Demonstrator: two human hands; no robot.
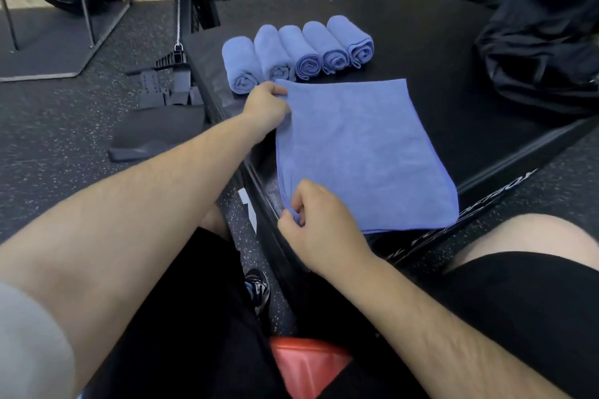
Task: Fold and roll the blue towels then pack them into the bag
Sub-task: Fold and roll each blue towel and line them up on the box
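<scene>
One camera sits up on the person's head. It looks forward and down, out over both bare arms, at the flat black padded platform (421, 26) in front of the knees. It is close: the left hand (265, 107) and the right hand (319, 223) sit in the middle of the view, with the flat blue cloth towel (363, 152) right by them. The view is very wide, so straight edges bend. The speckled dark rubber floor (64, 126) shows far on the left, and the soft black bag (544, 52) sits at the right edge.
</scene>
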